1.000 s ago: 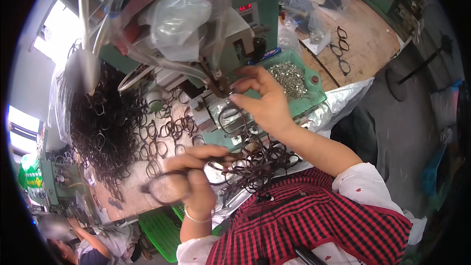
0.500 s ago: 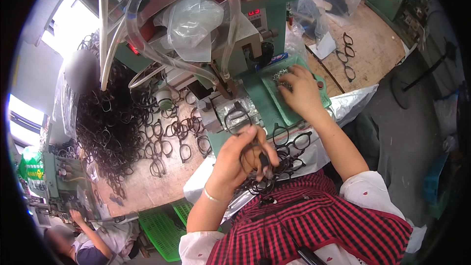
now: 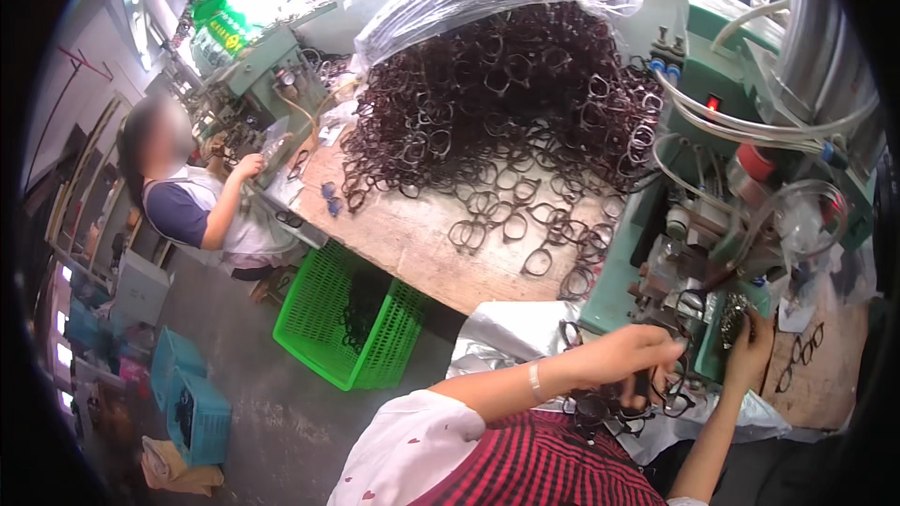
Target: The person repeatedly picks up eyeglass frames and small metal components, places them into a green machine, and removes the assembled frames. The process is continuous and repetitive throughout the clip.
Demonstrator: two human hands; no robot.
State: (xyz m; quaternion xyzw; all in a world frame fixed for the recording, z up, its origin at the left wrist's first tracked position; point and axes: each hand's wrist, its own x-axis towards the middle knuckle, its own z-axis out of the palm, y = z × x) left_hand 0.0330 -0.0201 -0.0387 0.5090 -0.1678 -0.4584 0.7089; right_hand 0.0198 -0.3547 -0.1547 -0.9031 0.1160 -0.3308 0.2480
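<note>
My left hand [image 3: 639,356], a pale band at its wrist, is closed around a dark eyeglass frame [image 3: 689,311] that stands up in front of the machine. More dark eyeglass frames [image 3: 592,409] lie below this hand, over my red-and-black checked apron [image 3: 553,459]. My right hand [image 3: 748,353] reaches into a green tray [image 3: 712,356], its fingers curled at a heap of small metal parts [image 3: 736,319]. Its fingertips are partly hidden, and whatever they pinch is too small to make out.
The green machine [image 3: 614,272] with hoses stands ahead of my hands. A large heap of eyeglass frames [image 3: 506,75] under plastic covers the wooden table [image 3: 412,248]. A green basket [image 3: 309,342] and blue crates [image 3: 202,422] stand on the floor. A co-worker [image 3: 187,211] sits at left.
The view has swung left, bringing the heap, basket and co-worker further in. My left hand still grips an eyeglass frame; my right hand is still in the tray of metal parts.
</note>
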